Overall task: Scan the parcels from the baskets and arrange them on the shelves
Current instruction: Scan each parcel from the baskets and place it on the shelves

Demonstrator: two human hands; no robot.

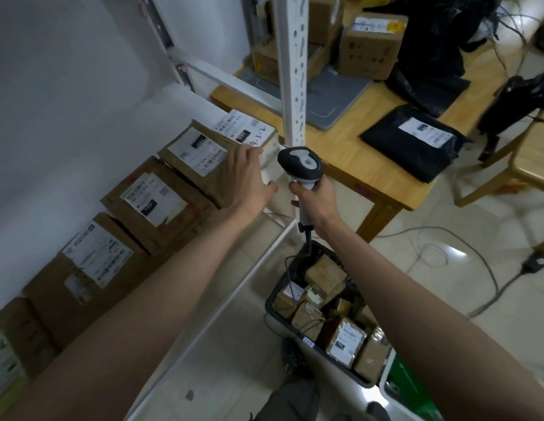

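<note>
1. A row of brown cardboard parcels point(161, 205) lies on a white metal shelf point(234, 299), each with a white shipping label facing up; they sit side by side, running from the lower left up toward the shelf's white perforated upright post point(292, 68).
2. The left hand point(244, 177) rests flat on the far parcel point(200, 159) near that post, fingers straight and spread, palm down on the cardboard beside its label.
3. Just past its fingertips lies a small white-labelled parcel point(249, 132) with handwritten marks, at the end of the row against the post.
4. The right hand point(314, 199) grips the handle of a black and grey barcode scanner point(299, 164), fingers curled round it; the scanner head points toward the shelf end, close to the left hand.
5. The scanner's cable point(307, 238) hangs down toward a black plastic basket point(282, 287) on the floor, below the right forearm.
6. The basket holds many small brown parcels point(325, 271), packed close and tilted at different angles.
7. To the right stands a wooden worktop point(355, 153) carrying a black poly mailer point(413, 141) with a white label, a grey flat pad point(331, 95) and cardboard boxes point(372, 47).
8. Grey cables point(431, 247) trail across the pale tiled floor.
</note>
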